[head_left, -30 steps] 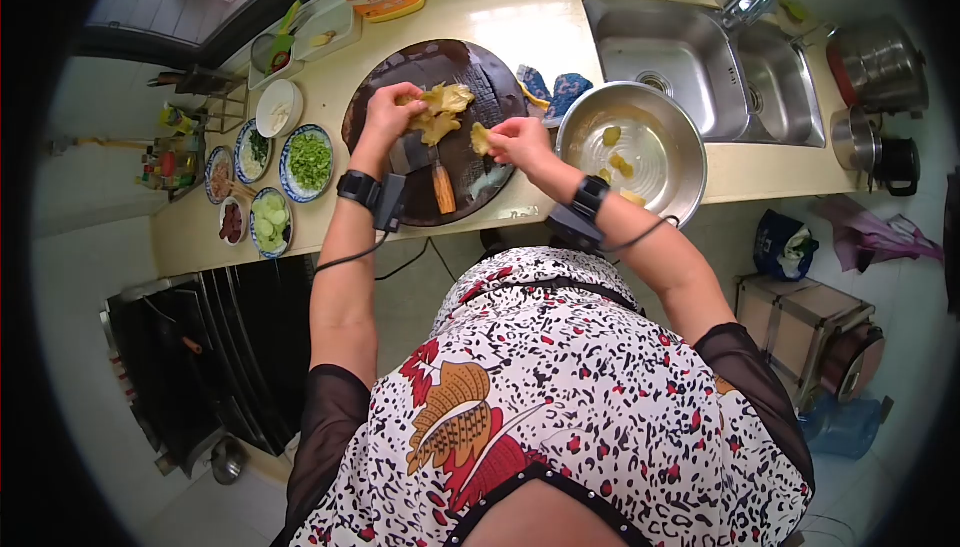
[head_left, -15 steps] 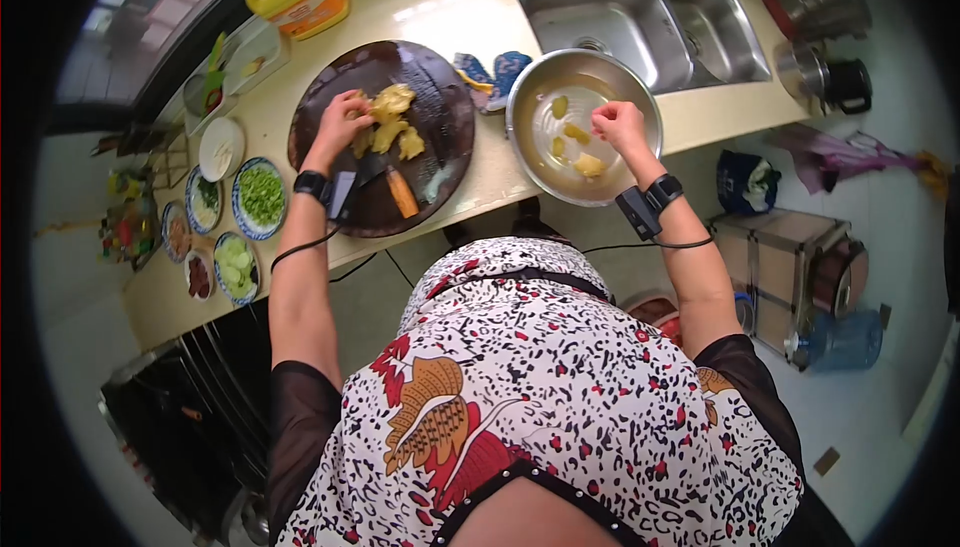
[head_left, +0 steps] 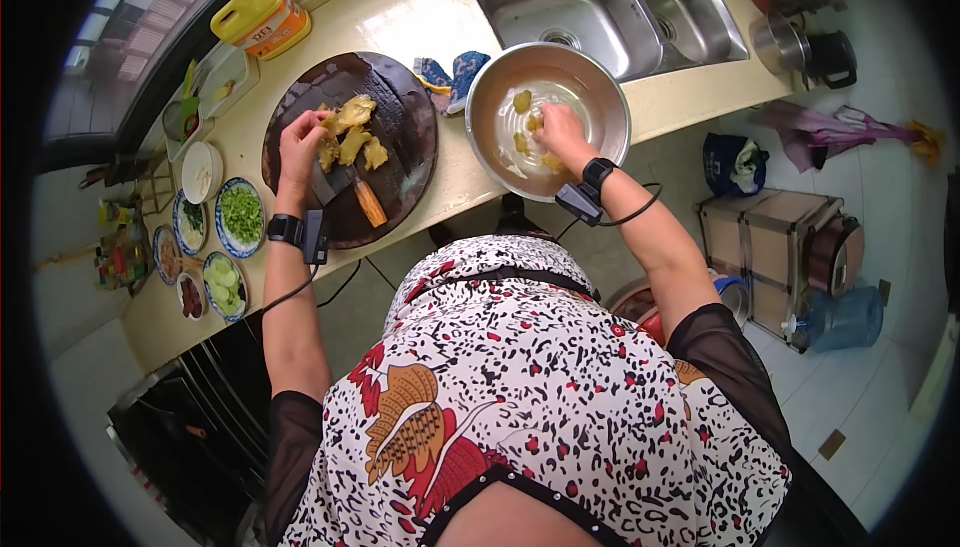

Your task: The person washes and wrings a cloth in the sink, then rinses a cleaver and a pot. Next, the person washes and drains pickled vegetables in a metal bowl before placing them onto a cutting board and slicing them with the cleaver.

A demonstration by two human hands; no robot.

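A pile of yellow-brown vegetable pieces (head_left: 352,135), perhaps pickled, lies on the dark round cutting board (head_left: 405,112). My left hand (head_left: 303,139) is at the pile's left edge, its fingers pinched on one of the pieces. A cleaver with a wooden handle (head_left: 369,203) lies on the board below the pile, its blade partly hard to make out. Inside the metal basin (head_left: 618,97), my right hand (head_left: 562,131) is low, fingers closed together beside several similar pieces (head_left: 522,101). What its fingertips hold, if anything, is hidden.
Left of the board are plates of chopped greens (head_left: 242,217) and pale green slices (head_left: 225,285), with a white bowl (head_left: 202,172). A yellow jug (head_left: 262,22) stands behind. Blue patterned cloth (head_left: 467,77) lies between board and basin. A double sink (head_left: 570,12) is behind the basin.
My right hand has moved down and left within the basin, closer to the pieces there. My left hand remains at the pile. The whole view has shifted a little.
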